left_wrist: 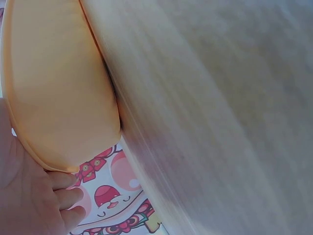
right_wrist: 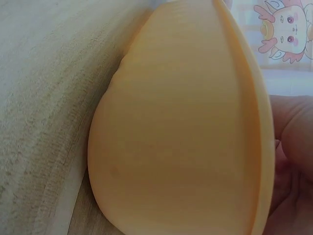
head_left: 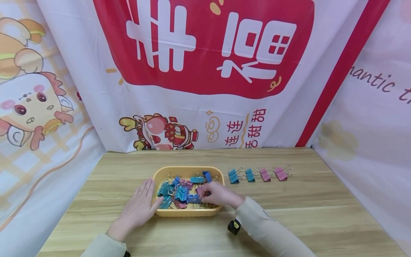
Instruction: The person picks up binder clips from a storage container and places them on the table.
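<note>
A yellow tray (head_left: 189,213) holds a jumble of teal, blue and pink binder clips. My left hand (head_left: 138,205) rests against the tray's left end, its fingers straight and the thumb at the near left corner. In the left wrist view its fingers (left_wrist: 63,196) lie beside the tray's rim (left_wrist: 29,152). My right hand (head_left: 218,194) reaches over the tray's right end, fingers bent down among the clips. Its fingertips are by a blue binder clip (head_left: 194,199) and a pink binder clip (head_left: 200,190); whether they pinch one is hidden. The tray wall (right_wrist: 176,127) blocks the right wrist view.
To the right of the tray, a row on the wooden table (head_left: 289,221) holds a teal clip (head_left: 234,176), another teal clip (head_left: 250,175), a pink clip (head_left: 265,175) and another pink clip (head_left: 280,174). A printed cloth (head_left: 179,100) hangs behind the table.
</note>
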Demonstrator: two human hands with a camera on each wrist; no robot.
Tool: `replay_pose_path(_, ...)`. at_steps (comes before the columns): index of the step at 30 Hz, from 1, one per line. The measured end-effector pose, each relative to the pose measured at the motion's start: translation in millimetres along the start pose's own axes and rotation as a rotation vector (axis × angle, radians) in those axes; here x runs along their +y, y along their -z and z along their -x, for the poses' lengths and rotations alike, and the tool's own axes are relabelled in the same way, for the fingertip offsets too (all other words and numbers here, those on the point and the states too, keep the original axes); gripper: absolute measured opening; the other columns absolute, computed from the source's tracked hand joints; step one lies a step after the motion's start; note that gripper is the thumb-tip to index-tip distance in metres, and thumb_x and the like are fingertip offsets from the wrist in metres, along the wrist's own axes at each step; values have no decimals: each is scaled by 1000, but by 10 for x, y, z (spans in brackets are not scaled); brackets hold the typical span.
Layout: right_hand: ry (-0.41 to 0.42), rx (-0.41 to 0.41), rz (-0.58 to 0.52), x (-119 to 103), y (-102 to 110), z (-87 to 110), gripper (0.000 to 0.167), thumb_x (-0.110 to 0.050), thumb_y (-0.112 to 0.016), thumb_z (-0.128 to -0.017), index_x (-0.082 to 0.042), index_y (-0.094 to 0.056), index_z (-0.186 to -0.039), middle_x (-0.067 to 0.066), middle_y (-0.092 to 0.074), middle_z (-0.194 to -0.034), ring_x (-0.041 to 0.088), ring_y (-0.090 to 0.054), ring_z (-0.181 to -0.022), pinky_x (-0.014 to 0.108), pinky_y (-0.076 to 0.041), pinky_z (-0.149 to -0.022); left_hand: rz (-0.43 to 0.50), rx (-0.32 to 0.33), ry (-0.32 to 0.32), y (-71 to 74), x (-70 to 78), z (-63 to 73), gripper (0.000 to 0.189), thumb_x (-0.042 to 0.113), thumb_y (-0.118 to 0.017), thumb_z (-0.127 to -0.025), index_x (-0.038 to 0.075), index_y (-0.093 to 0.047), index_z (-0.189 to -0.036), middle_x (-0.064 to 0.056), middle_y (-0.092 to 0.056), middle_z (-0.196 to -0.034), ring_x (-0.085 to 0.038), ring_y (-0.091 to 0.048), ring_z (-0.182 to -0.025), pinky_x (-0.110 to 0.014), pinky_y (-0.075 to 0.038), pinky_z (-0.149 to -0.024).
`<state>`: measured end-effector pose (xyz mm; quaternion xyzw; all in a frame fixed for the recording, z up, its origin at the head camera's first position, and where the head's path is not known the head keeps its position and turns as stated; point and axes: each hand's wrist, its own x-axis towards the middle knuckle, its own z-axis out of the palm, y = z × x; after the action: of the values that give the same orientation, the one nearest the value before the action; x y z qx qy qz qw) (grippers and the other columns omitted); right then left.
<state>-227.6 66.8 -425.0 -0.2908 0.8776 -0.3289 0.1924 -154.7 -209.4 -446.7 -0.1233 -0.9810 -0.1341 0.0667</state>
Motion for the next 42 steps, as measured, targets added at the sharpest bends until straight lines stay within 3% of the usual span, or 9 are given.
replay_pose_path(6,23,11,-11,8,-1,19,13,-6,-67,-83,-14,-64,-73,-7,-59,-71,9,-53,-59,22,-49,-52,-3,4,-3,6,7,3,69,39,-40,-97,-14,-22,-138,-29,-18,-145,-43,-17,-132,-53,-17,-106)
replay_pose_path(13,9,26,-51,-1,53,70,9,-10,-66,-85,-13,-67,-77,-7,-60,-73,20,-59,-60,25,-50,-48,-2,8,-11,17,15,8,69,38,-41,-97,-15,-23,-138,-29,-19,-144,-43,-17,-132,-52,-16,-107)
replay_pose_path(18,1,40,-62,4,107,96,8,-14,-66,-85,-16,-67,-77,-6,-61,-73,18,-57,-56,26,-50,-47,-4,16,-13,22,20,4,69,38,-42,-97,-15,-24,-137,-29,-19,-144,-43,-18,-132,-52,-17,-107)
replay_pose_path(25,7,44,-149,-16,187,121,5,-13,-66,-86,-10,-70,-85,-4,-64,-81,15,-54,-51,29,-51,-47,-11,12,-10,28,23,0,68,38,-41,-97,-14,-24,-138,-29,-20,-144,-43,-19,-132,-51,-18,-107)
replay_pose_path(28,22,55,-164,-25,226,123,7,-15,-65,-87,-9,-69,-85,-2,-65,-81,16,-53,-49,34,-52,-47,-11,16,-10,29,19,-5,68,37,-41,-97,-15,-24,-137,-29,-20,-144,-43,-19,-131,-52,-19,-106)
replay_pose_path(34,44,77,-207,-32,304,136,11,-16,-63,-88,-7,-68,-88,10,-64,-77,30,-56,-55,49,-52,-54,-8,14,-11,35,25,-4,68,37,-41,-97,-15,-24,-138,-29,-20,-144,-43,-19,-132,-52,-18,-107)
replay_pose_path(37,52,90,-228,-37,341,149,12,-17,-62,-89,-6,-68,-88,10,-63,-75,34,-57,-58,51,-52,-57,-12,12,-13,38,26,-7,68,37,-41,-97,-15,-24,-138,-29,-20,-144,-43,-19,-132,-51,-17,-107)
replay_pose_path(42,65,131,-257,-24,413,173,10,-15,-61,-89,-7,-67,-89,10,-62,-75,28,-57,-57,48,-52,-55,-15,11,-14,38,25,-12,68,37,-41,-97,-15,-24,-138,-29,-20,-144,-43,-18,-132,-51,-17,-107)
